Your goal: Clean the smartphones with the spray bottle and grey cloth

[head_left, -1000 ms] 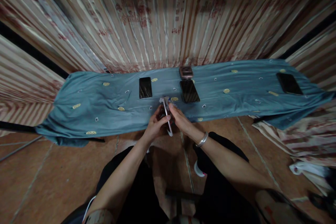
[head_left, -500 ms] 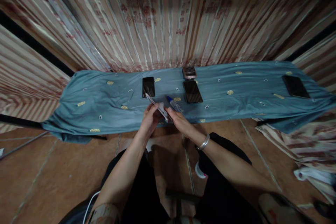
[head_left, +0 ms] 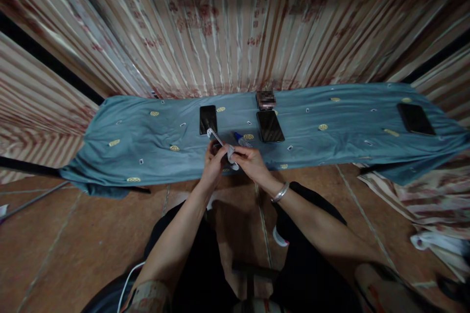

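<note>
My left hand (head_left: 214, 164) is closed on a slim, light-edged phone (head_left: 216, 137), tilted nearly edge-on over the front of the bench. In my right hand (head_left: 252, 162) the fingers pinch a small grey cloth (head_left: 231, 152) against the phone's lower end. A silver bangle circles my right wrist. Just beyond my right fingers lies a small clear bottle with a blue top (head_left: 240, 139), partly hidden by that hand. Behind the held phone is a dark phone (head_left: 208, 118) lying flat. Another dark phone (head_left: 270, 126) lies to the right of the bottle.
A blue patterned cloth (head_left: 176, 132) covers the long bench. At the back stands a small box (head_left: 265, 100) with a blurred-out face. A black flat device (head_left: 416, 119) lies far right. Striped curtains (head_left: 227, 24) hang behind; brown tiles (head_left: 73, 249) are below.
My right hand has shifted its grip, and the grey cloth is now bunched around the phone's lower end. The held phone has turned slightly, and my right hand covers more of the bottle.
</note>
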Demonstrator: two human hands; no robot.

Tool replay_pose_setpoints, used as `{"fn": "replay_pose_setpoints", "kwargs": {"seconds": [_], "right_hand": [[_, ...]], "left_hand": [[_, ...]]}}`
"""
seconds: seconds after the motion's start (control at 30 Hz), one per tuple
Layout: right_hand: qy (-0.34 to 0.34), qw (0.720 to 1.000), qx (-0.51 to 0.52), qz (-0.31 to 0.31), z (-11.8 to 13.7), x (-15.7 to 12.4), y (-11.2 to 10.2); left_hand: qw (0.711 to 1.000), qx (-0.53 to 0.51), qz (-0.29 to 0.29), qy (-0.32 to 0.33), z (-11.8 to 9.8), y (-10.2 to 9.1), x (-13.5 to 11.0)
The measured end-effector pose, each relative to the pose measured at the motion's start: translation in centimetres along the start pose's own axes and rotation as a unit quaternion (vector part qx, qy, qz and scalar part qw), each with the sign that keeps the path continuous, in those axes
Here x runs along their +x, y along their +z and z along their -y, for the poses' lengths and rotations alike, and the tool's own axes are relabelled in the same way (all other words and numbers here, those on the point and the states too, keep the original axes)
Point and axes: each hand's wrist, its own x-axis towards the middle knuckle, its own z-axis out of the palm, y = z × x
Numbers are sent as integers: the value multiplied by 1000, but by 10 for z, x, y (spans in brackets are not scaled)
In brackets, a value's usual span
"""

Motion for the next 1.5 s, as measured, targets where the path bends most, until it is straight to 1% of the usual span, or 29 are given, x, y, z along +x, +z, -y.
{"fn": "replay_pose_setpoints", "kwargs": {"seconds": [0.17,0.27,0.33,0.43,0.53,0.7,0.83,0.93,1.07,1.23,1.37,1.5], "right_hand": [[-79,994,-68,24,12,-10,2],[-123,986,-111,33,22,-18,2],[-144,978,-145,39,28,-22,1],[-174,964,-194,49,33,-24,-2],[-210,948,-230,61,36,-25,-5],[-253,930,-258,66,34,-29,-9],[-255,926,-270,74,30,-32,-13],[-253,925,-273,80,28,-33,-16],[-255,928,-254,96,28,-36,-19],[-217,938,-241,120,31,-40,-22],[-200,940,-253,115,30,-40,-23],[-210,935,-268,95,25,-38,-22]], "left_hand": [[999,-18,3,-30,-5,-5,7],[998,-42,-12,-54,-10,-9,10],[996,-52,-12,-75,-11,-10,11],[993,-50,13,-109,-12,-11,10],[990,-52,29,-125,-14,-10,8],[985,-69,46,-154,-20,-7,2],[983,-107,48,-140,-25,-5,-3],[984,-104,55,-134,-26,-4,-5],[981,-83,98,-147,-25,-6,-5],[978,-60,126,-152,-24,-8,-9],[979,-51,134,-146,-23,-5,-14],[982,-34,123,-136,-17,-2,-18]]}}
